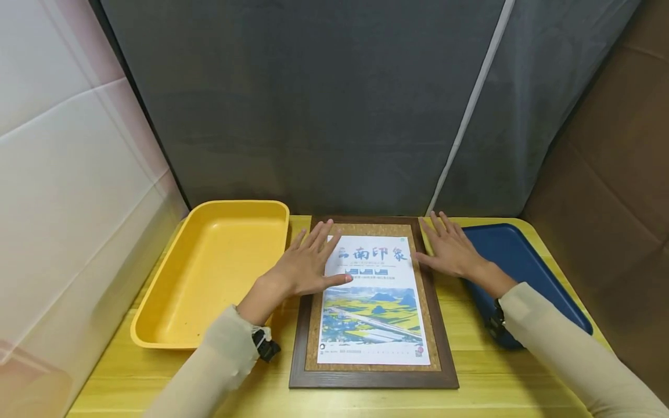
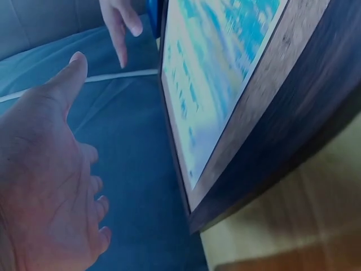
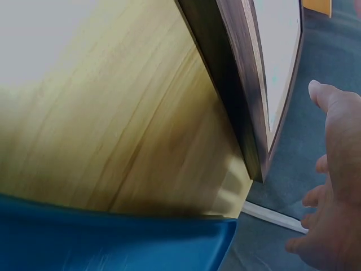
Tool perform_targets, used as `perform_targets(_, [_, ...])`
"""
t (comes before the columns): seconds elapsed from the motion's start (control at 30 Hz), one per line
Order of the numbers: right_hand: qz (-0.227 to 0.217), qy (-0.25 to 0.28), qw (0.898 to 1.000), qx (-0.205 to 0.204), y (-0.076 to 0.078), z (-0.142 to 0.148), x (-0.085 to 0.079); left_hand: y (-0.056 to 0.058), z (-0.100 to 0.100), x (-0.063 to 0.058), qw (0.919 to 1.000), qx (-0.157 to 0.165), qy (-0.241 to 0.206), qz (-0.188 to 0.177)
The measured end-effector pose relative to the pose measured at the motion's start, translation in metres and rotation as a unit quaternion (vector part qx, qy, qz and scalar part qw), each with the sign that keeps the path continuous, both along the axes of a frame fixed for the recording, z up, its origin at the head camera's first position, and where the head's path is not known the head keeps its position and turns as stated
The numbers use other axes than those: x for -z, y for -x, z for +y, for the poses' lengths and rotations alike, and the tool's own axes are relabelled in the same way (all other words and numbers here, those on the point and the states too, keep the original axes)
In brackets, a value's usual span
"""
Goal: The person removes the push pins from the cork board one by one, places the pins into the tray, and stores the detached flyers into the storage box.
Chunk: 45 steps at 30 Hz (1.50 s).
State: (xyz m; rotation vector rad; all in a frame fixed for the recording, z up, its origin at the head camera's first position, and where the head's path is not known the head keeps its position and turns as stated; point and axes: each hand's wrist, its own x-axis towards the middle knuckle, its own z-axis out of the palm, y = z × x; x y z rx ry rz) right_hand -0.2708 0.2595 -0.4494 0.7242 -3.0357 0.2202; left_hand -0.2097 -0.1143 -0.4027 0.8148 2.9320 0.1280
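Note:
A printed poster with blue lettering and a landscape picture lies on a cork board in a dark wooden frame. My left hand, fingers spread, is over the frame's left side and overlaps the poster's upper left corner in the head view. Over the frame's upper right edge is my right hand, also with spread fingers. Neither hand holds anything. In the left wrist view, the left palm appears apart from the frame. The right wrist view likewise shows a gap between the right hand and the frame.
A deep yellow tray stands to the left on the wooden table. To the right lies a dark blue tray, partly under the right forearm. A grey curtain hangs behind, with a white panel at left and a brown one at right.

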Motion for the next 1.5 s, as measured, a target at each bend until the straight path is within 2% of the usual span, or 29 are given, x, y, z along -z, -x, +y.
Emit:
perform_targets(0.33, [-0.003, 0.011, 1.000, -0.008, -0.002, -0.009, 0.005, 0.002, 0.015, 0.021, 0.9993, -0.003, 0.019, -0.033])
perform_targets(0.67, [-0.004, 0.019, 1.000, -0.025, -0.002, -0.016, 0.008, 0.002, 0.014, 0.042, 0.9950, -0.007, 0.038, -0.092])
perform_targets(0.97, [-0.006, 0.041, 0.999, -0.027, 0.001, -0.019, 0.013, 0.001, 0.013, 0.042, 0.9883, -0.015, 0.061, -0.139])
perform_targets(1.27, [0.029, 0.081, 0.996, -0.026, 0.007, -0.020, 0.022, 0.002, 0.019, 0.042, 0.9855, -0.018, 0.077, -0.150])
perform_targets(1.5, [0.022, 0.119, 0.993, -0.014, 0.011, -0.026, 0.026, 0.003, 0.021, 0.043, 0.9852, -0.022, 0.085, -0.147])
